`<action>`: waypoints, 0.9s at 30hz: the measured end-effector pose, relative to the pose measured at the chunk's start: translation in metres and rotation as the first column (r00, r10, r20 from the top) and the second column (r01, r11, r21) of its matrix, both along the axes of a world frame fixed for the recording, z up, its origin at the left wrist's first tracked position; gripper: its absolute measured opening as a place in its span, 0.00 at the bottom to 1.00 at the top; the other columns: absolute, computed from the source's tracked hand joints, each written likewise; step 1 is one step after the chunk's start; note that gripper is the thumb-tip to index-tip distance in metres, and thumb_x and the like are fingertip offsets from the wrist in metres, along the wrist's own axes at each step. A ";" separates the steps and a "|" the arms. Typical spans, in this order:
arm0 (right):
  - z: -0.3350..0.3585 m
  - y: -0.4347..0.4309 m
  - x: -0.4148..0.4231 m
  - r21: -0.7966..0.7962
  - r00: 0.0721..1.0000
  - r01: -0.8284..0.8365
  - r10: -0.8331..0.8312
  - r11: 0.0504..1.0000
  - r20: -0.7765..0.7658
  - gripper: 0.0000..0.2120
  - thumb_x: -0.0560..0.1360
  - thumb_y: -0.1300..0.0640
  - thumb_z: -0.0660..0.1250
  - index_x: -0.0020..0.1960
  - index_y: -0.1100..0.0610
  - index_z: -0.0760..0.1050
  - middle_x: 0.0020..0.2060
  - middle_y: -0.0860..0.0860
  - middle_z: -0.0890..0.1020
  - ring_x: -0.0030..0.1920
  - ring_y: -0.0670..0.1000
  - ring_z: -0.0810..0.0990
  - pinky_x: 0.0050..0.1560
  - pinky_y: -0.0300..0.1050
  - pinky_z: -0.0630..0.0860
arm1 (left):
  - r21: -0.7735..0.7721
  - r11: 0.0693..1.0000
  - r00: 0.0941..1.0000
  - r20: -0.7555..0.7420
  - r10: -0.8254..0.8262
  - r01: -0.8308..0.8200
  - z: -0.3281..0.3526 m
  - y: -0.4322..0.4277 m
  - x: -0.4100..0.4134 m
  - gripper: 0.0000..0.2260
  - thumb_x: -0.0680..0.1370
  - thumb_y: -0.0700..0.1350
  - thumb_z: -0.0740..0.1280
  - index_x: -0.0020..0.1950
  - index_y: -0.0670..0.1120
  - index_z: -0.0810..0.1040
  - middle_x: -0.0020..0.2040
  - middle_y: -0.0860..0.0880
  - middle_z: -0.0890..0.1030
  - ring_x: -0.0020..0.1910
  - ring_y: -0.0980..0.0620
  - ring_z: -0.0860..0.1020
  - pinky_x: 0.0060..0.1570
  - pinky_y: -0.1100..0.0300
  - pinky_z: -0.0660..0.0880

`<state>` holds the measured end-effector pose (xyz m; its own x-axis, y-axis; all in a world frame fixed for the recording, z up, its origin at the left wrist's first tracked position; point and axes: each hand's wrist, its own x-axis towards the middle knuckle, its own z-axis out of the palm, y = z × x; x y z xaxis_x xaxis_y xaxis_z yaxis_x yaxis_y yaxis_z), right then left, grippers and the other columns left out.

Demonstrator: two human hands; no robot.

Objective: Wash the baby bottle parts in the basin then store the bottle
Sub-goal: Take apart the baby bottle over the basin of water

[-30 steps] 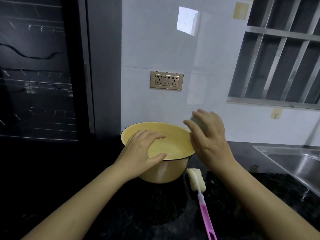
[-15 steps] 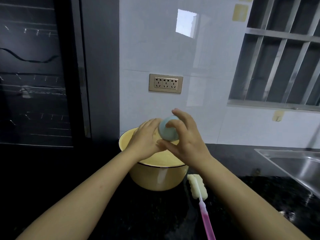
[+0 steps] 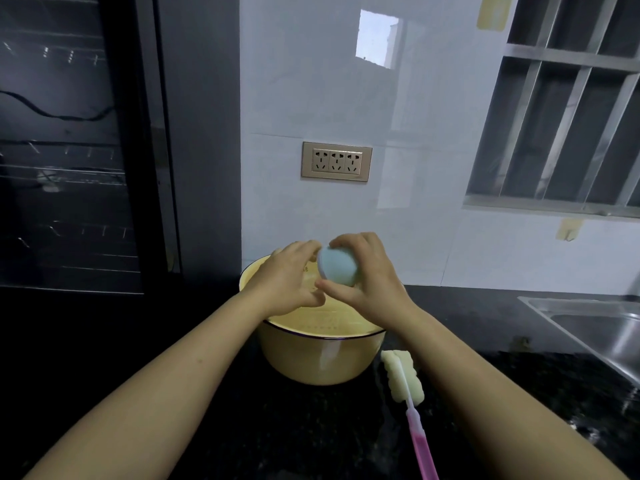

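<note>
Yellow basin (image 3: 311, 362) on dark tabletop (image 3: 207, 427), w/ water in it. Baby bottle (image 3: 313, 276) held sideways over basin: L hand (image 3: 287, 275) wraps clear body, R hand (image 3: 372, 282) curls round blue cap (image 3: 341, 266). Sponge brush (image 3: 403, 379) just beside basin, R side.

We hold the baby bottle (image 3: 312, 273) on its side just above the basin (image 3: 311, 358). Our left hand (image 3: 284, 275) grips its clear, faintly marked body, and our right hand (image 3: 367, 275) curls round its rounded pale blue cap (image 3: 339, 266), which points right. The basin is a deep yellow bowl with a thin dark rim, standing upright on the black counter in the middle of the scene. The bottle brush (image 3: 403, 379) lies flat just right of the basin, with its white sponge head at the far end and its pink handle running near.
</note>
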<state>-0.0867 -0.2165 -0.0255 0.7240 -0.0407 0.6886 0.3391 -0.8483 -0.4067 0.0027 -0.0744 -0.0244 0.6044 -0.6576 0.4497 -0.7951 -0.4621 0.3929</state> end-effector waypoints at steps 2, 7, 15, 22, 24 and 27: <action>-0.003 -0.005 0.002 -0.017 0.999 -0.031 0.031 0.999 -0.012 0.24 0.67 0.51 0.76 0.59 0.49 0.71 0.54 0.52 0.71 0.50 0.39 0.69 0.51 0.23 0.65 | 0.013 0.999 0.999 -0.044 -0.029 0.030 -0.002 -0.001 0.005 0.21 0.65 0.46 0.72 0.55 0.50 0.69 0.50 0.55 0.71 0.52 0.51 0.71 0.47 0.59 0.66; -0.005 -0.011 0.008 0.325 0.999 -0.047 0.048 0.945 0.004 0.24 0.67 0.55 0.77 0.52 0.39 0.66 0.53 0.50 0.75 0.47 0.32 0.72 0.45 0.24 0.70 | 0.014 1.000 0.996 -0.089 -0.002 0.003 -0.005 -0.007 0.011 0.22 0.64 0.47 0.72 0.55 0.52 0.69 0.53 0.51 0.74 0.52 0.51 0.72 0.46 0.59 0.69; -0.001 -0.041 0.015 0.507 0.966 0.174 -0.046 0.844 -0.255 0.18 0.73 0.49 0.70 0.58 0.50 0.66 0.54 0.53 0.73 0.43 0.48 0.77 0.35 0.40 0.80 | 0.011 0.979 0.979 -0.009 0.206 -0.206 -0.008 -0.011 0.016 0.23 0.65 0.49 0.71 0.58 0.50 0.70 0.53 0.50 0.73 0.53 0.44 0.72 0.44 0.56 0.70; -0.004 -0.040 0.028 0.264 0.885 0.269 -0.129 0.926 -0.447 0.20 0.81 0.45 0.55 0.57 0.58 0.76 0.57 0.55 0.79 0.59 0.53 0.75 0.52 0.43 0.69 | 0.092 0.949 0.952 0.095 0.292 -0.301 -0.008 -0.008 0.011 0.24 0.68 0.50 0.70 0.62 0.51 0.67 0.58 0.50 0.71 0.57 0.45 0.69 0.40 0.57 0.66; -0.002 -0.035 0.028 0.313 0.920 0.237 -0.108 0.920 -0.378 0.22 0.81 0.45 0.53 0.60 0.59 0.76 0.58 0.53 0.79 0.60 0.52 0.75 0.56 0.45 0.69 | 0.117 0.945 0.949 0.118 0.292 -0.305 -0.009 -0.008 0.011 0.24 0.68 0.50 0.69 0.62 0.51 0.67 0.57 0.50 0.71 0.57 0.45 0.69 0.40 0.56 0.67; 0.003 -0.025 0.029 0.400 0.930 0.175 -0.017 0.899 -0.368 0.22 0.79 0.40 0.54 0.63 0.53 0.73 0.59 0.46 0.77 0.60 0.48 0.75 0.59 0.43 0.69 | 0.137 0.944 0.948 0.150 0.279 -0.300 -0.008 -0.008 0.010 0.25 0.68 0.50 0.70 0.62 0.50 0.66 0.57 0.50 0.70 0.58 0.44 0.69 0.41 0.56 0.69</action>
<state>-0.0581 -0.2418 -0.0230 0.8891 -0.3497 0.2955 0.0352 -0.5913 -0.8057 0.0128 -0.0824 -0.0327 0.7241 -0.5308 0.4404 -0.6560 -0.7271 0.2023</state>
